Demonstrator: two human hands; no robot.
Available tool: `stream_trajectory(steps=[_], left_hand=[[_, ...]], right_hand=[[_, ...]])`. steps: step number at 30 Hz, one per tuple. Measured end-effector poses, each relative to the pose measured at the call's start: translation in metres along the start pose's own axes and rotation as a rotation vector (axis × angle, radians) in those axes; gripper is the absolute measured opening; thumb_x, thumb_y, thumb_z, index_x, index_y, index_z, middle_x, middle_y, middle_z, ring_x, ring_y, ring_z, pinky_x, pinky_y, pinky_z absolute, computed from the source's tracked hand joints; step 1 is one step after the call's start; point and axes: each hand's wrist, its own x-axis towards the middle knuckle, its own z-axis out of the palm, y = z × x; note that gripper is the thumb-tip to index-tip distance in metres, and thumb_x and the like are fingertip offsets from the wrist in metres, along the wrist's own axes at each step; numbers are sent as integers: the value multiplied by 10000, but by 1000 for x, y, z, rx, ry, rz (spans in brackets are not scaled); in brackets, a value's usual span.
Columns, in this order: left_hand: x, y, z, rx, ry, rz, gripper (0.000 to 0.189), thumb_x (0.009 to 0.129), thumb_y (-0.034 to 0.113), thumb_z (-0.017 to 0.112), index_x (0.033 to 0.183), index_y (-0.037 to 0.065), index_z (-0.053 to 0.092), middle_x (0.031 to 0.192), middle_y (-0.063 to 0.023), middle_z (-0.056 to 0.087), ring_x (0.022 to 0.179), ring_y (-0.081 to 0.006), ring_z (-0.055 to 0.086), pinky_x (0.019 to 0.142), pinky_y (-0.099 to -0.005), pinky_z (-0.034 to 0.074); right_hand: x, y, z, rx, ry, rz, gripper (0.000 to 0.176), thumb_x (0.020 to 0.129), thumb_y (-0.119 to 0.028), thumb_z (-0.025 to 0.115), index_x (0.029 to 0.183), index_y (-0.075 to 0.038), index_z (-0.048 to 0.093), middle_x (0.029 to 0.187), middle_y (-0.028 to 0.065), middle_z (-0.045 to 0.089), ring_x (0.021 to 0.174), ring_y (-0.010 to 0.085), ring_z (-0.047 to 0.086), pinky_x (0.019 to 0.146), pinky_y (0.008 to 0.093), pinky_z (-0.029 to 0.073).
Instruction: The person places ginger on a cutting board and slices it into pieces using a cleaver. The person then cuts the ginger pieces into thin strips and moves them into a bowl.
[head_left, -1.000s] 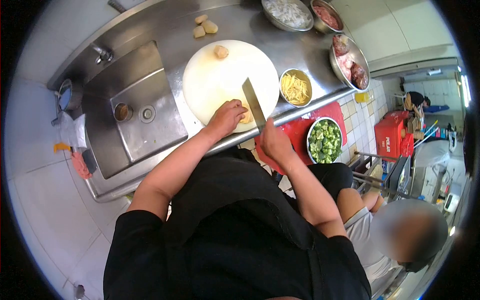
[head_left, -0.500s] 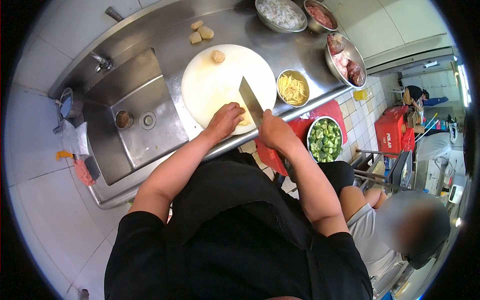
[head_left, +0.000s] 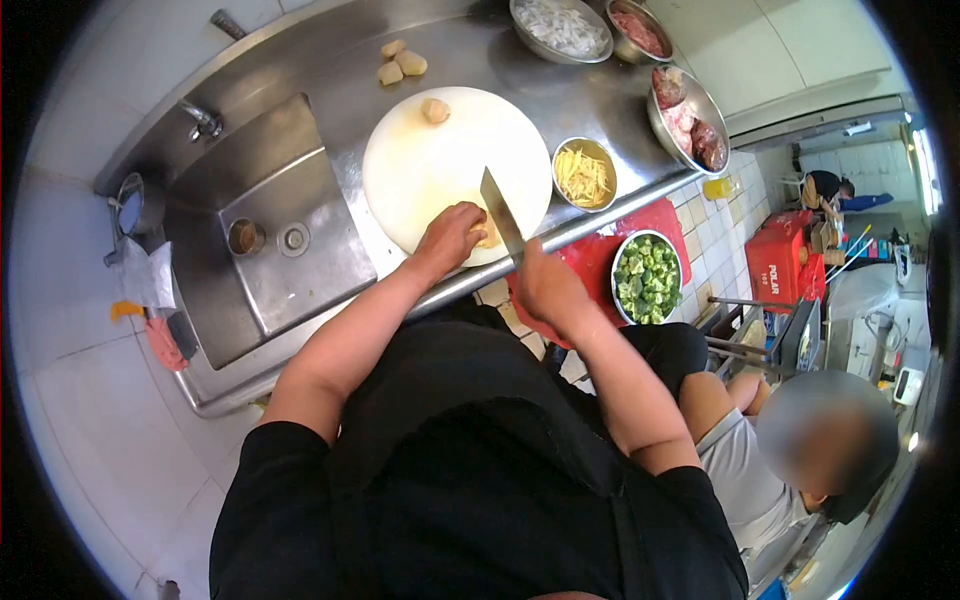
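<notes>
On a round white cutting board (head_left: 420, 180), near its front edge, my left hand (head_left: 452, 240) is closed over a pale yellow piece (head_left: 488, 237) that looks like ginger. My right hand (head_left: 545, 283) grips the handle of a broad cleaver (head_left: 502, 212). The blade slants over the board just right of the yellow piece, its tip pointing away from me. A peeled ginger chunk (head_left: 435, 111) rests at the board's far side. Several more chunks (head_left: 410, 63) lie on the steel counter behind. A bowl of yellow strips (head_left: 583, 176) stands right of the board.
Left is a steel sink (head_left: 290, 290) holding a small cup (head_left: 246, 237). Bowls of white pieces (head_left: 562, 30), red meat (head_left: 638, 32) and larger meat chunks (head_left: 690, 125) stand at the back right. Below the counter's edge is a bowl of green vegetables (head_left: 648, 278). A person (head_left: 750, 470) sits at the right.
The cleaver and my right hand have shifted slightly, with the blade's tip a little lower. My left hand has moved very little.
</notes>
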Motion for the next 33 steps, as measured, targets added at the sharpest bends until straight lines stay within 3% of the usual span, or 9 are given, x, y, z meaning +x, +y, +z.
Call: stream_trajectory(steps=[3,10,14,16,21,23,26,30,33], left_hand=[[0,-3,0,13,-18,13,225,921,108,756,1109,12,677,1096,-180,674,1068,-410,638,937,-475,525],[-3,0,0,-8,-3,17,201,916,102,765,1066,5,675,1078,-178,676,1045,-406,642,910,-472,526],[-5,-5,3,-9,22,41,187,922,106,755,1059,3,679,1082,-176,681,1044,-411,641,913,-477,525],[-1,-5,2,3,28,40,187,928,113,751,1059,2,679,1078,-178,682,1045,-411,642,912,-477,526],[-4,2,-1,10,-8,-19,199,938,134,763,1056,4,670,1061,-178,692,1033,-399,660,889,-466,535],[-4,3,-1,0,11,-24,193,941,127,760,1057,4,668,1059,-175,695,1031,-396,661,891,-461,537],[-5,-1,1,-12,1,-19,180,943,135,743,1048,1,685,1077,-179,688,1052,-403,646,921,-474,524],[-3,-1,2,8,20,30,183,948,137,739,1063,6,686,1079,-172,690,1052,-402,645,923,-474,524],[-8,-5,5,-11,46,35,179,950,134,735,1069,10,688,1079,-168,691,1053,-399,644,923,-472,526]], right_hand=[[-6,6,46,-4,216,-67,281,983,-91,535,1192,68,436,831,346,719,796,492,748,685,577,602],[24,5,-3,-7,143,-95,280,997,-132,557,1162,77,474,786,303,716,762,468,746,691,567,606],[5,19,49,-38,214,-182,311,1030,-175,553,1197,68,455,807,320,701,755,494,713,672,604,558],[5,8,42,76,221,-95,326,1023,-181,563,1202,73,464,813,322,704,748,494,712,666,602,557],[20,-10,-21,15,65,-68,236,1003,-115,520,1166,52,483,934,361,721,907,520,738,807,576,600],[-1,-13,-17,77,18,-15,245,1007,-113,505,1179,60,478,944,371,720,915,528,736,821,585,595],[0,4,49,110,75,22,249,1009,-105,498,1183,72,477,948,379,717,936,512,740,832,585,590],[16,-7,-7,65,97,-44,267,1012,-106,495,1194,88,481,947,373,721,929,499,746,831,581,588],[15,-11,-27,19,78,-102,281,1010,-115,510,1179,110,492,848,341,723,801,490,748,722,580,603]])
